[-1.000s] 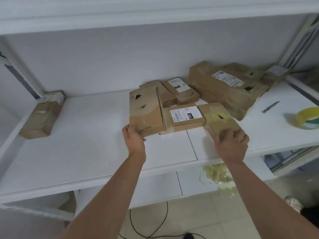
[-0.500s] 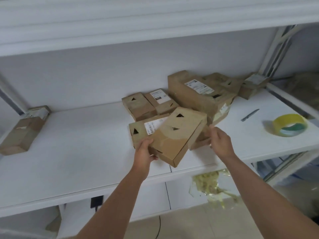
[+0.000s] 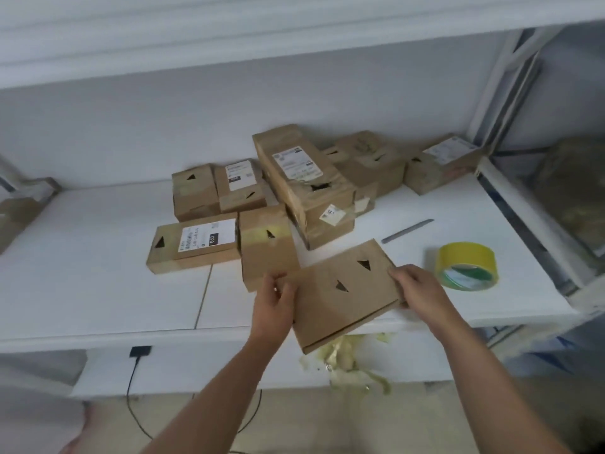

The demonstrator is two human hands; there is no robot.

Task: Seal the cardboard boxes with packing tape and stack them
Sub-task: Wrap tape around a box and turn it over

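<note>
Both hands hold a flat cardboard box at the front edge of the white shelf, overhanging it slightly. Left hand pinches its left end, fingers curled; right hand grips the right end. Yellow tape roll just right (lying flat). More boxes behind.

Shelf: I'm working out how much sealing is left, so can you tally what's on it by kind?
Cardboard boxes: 9 visible, counting the held box
Yellow tape roll: 1
Grey blade-like tool: 1
Total: 11
</note>
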